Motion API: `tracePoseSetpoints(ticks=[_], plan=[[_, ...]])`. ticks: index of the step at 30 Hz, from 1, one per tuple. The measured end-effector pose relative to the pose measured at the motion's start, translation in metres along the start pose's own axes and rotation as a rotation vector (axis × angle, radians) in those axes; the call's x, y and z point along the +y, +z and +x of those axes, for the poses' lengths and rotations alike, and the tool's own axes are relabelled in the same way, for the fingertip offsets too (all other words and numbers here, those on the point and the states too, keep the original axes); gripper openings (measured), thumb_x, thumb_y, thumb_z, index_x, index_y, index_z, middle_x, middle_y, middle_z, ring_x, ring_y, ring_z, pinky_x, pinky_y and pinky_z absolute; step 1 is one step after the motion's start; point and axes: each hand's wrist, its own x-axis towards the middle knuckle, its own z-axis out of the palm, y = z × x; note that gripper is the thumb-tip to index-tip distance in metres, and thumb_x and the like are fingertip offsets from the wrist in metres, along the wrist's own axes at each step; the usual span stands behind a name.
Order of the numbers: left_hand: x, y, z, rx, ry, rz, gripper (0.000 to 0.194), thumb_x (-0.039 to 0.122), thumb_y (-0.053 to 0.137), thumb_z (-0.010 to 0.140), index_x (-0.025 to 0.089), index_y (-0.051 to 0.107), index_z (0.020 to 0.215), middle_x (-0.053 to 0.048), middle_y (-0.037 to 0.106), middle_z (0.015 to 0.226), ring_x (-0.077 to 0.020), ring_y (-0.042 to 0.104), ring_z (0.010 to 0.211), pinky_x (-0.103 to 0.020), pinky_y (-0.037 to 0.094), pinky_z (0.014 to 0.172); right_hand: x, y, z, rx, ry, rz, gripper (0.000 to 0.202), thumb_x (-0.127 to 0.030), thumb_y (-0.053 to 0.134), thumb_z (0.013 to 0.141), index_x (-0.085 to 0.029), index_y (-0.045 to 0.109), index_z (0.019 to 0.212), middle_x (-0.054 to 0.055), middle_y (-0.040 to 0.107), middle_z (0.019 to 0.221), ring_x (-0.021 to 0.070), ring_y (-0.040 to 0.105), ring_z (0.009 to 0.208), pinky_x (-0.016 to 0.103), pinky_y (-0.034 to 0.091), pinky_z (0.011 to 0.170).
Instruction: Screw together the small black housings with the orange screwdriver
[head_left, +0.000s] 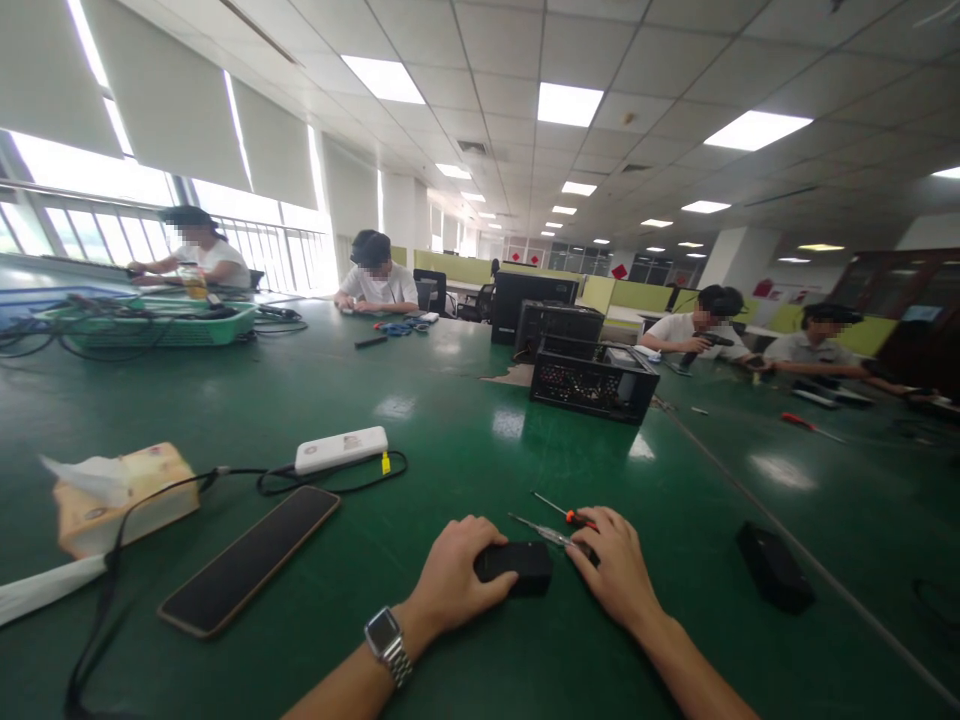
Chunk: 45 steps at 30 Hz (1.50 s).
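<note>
A small black box (525, 568) lies on the green table (450, 660), and my left hand (459, 575) is closed round its left end, thumb in front and fingers behind. To the right, my right hand (616, 565) rests with its fingers over the handles of two tools. One is a screwdriver (576, 518) with an orange and black handle. The other is a silver pointed tool (551, 535), nearer to me. Both tips point left and away from me. A wristwatch is on my left wrist.
A phone (251, 560), tissue pack (150, 500), white power strip (341, 450) and cables lie left. Another black box (775, 567) is at right. Computer cases (592, 385) stand farther back; a green basket (157, 328) is far left. Several people sit around the table.
</note>
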Motion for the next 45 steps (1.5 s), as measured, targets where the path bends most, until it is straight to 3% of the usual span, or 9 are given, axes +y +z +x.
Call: tracePoseSetpoints(ticks=[2, 4, 6, 8, 14, 22, 29, 39, 45], plan=[[-0.002, -0.001, 0.001, 0.025, -0.032, 0.017, 0.022, 0.034, 0.069, 0.073, 0.021, 0.065, 0.089, -0.003, 0.066, 0.089, -0.0219, 0.058, 0.081, -0.033, 0.044, 0.075, 0.005, -0.008, -0.005, 0.086, 0.015, 0.123, 0.03, -0.042, 0.05, 0.089, -0.022, 0.072, 0.083, 0.009, 0.065, 0.113, 0.0296, 0.052, 0.113, 0.049, 0.041, 0.094], [-0.007, -0.001, 0.003, 0.065, -0.102, 0.023, 0.02, 0.036, 0.068, 0.074, 0.021, 0.064, 0.086, -0.003, 0.066, 0.086, -0.021, 0.058, 0.078, -0.032, 0.044, 0.072, 0.009, -0.019, -0.013, 0.11, 0.071, 0.293, 0.034, -0.043, 0.046, 0.092, -0.02, 0.07, 0.088, 0.008, 0.069, 0.095, 0.0246, 0.062, 0.092, 0.039, 0.049, 0.081], [-0.012, -0.002, 0.003, 0.095, -0.165, 0.023, 0.02, 0.038, 0.067, 0.075, 0.02, 0.063, 0.083, -0.002, 0.065, 0.084, -0.0204, 0.058, 0.076, -0.031, 0.044, 0.07, 0.008, -0.03, -0.023, 0.045, 0.104, 0.432, 0.035, -0.043, 0.043, 0.095, -0.019, 0.068, 0.091, 0.003, 0.064, 0.07, 0.0182, 0.061, 0.065, 0.029, 0.049, 0.063], [-0.017, -0.002, 0.002, 0.109, -0.191, 0.029, 0.02, 0.038, 0.067, 0.075, 0.02, 0.062, 0.082, -0.002, 0.064, 0.082, -0.02, 0.058, 0.075, -0.031, 0.044, 0.07, 0.002, -0.037, -0.031, -0.036, 0.072, 0.456, 0.035, -0.044, 0.043, 0.094, -0.019, 0.067, 0.087, -0.001, 0.058, 0.061, 0.0152, 0.056, 0.055, 0.026, 0.044, 0.055], [-0.016, -0.002, -0.001, 0.123, -0.185, 0.057, 0.021, 0.04, 0.065, 0.076, 0.02, 0.061, 0.08, -0.001, 0.063, 0.08, -0.0194, 0.057, 0.073, -0.03, 0.043, 0.068, -0.019, -0.04, -0.033, -0.08, 0.005, 0.356, 0.036, -0.043, 0.044, 0.093, -0.018, 0.063, 0.075, -0.002, 0.055, 0.064, 0.0136, 0.051, 0.058, 0.025, 0.039, 0.058], [-0.017, 0.0, 0.0, 0.126, -0.178, 0.048, 0.021, 0.039, 0.064, 0.075, 0.019, 0.059, 0.079, -0.002, 0.062, 0.08, -0.0192, 0.056, 0.072, -0.03, 0.043, 0.067, -0.001, -0.039, -0.035, -0.015, 0.044, 0.361, 0.036, -0.044, 0.045, 0.092, -0.019, 0.061, 0.072, -0.004, 0.044, 0.057, 0.0119, 0.043, 0.052, 0.024, 0.033, 0.054], [-0.011, -0.001, -0.001, 0.124, -0.117, 0.065, 0.019, 0.034, 0.067, 0.072, 0.019, 0.058, 0.078, -0.002, 0.06, 0.08, -0.02, 0.054, 0.073, -0.031, 0.043, 0.067, -0.005, -0.042, -0.035, -0.018, 0.046, 0.336, 0.036, -0.043, 0.045, 0.092, -0.018, 0.061, 0.071, -0.004, 0.043, 0.055, 0.0115, 0.044, 0.05, 0.024, 0.032, 0.053], [-0.008, 0.004, -0.003, 0.086, -0.023, 0.072, 0.02, 0.031, 0.069, 0.071, 0.018, 0.058, 0.081, -0.003, 0.059, 0.082, -0.0203, 0.054, 0.075, -0.031, 0.044, 0.069, -0.04, -0.044, -0.041, 0.048, -0.065, 0.162, 0.037, -0.038, 0.046, 0.093, -0.019, 0.055, 0.063, -0.003, 0.048, 0.052, 0.0098, 0.046, 0.046, 0.023, 0.029, 0.05], [-0.005, 0.003, -0.001, 0.092, -0.041, 0.047, 0.019, 0.032, 0.068, 0.071, 0.018, 0.058, 0.081, -0.003, 0.059, 0.081, -0.0198, 0.055, 0.074, -0.03, 0.045, 0.067, -0.038, -0.052, -0.041, -0.022, -0.042, 0.077, 0.035, -0.04, 0.045, 0.093, -0.02, 0.056, 0.067, -0.002, 0.051, 0.056, 0.0112, 0.048, 0.05, 0.024, 0.03, 0.054]])
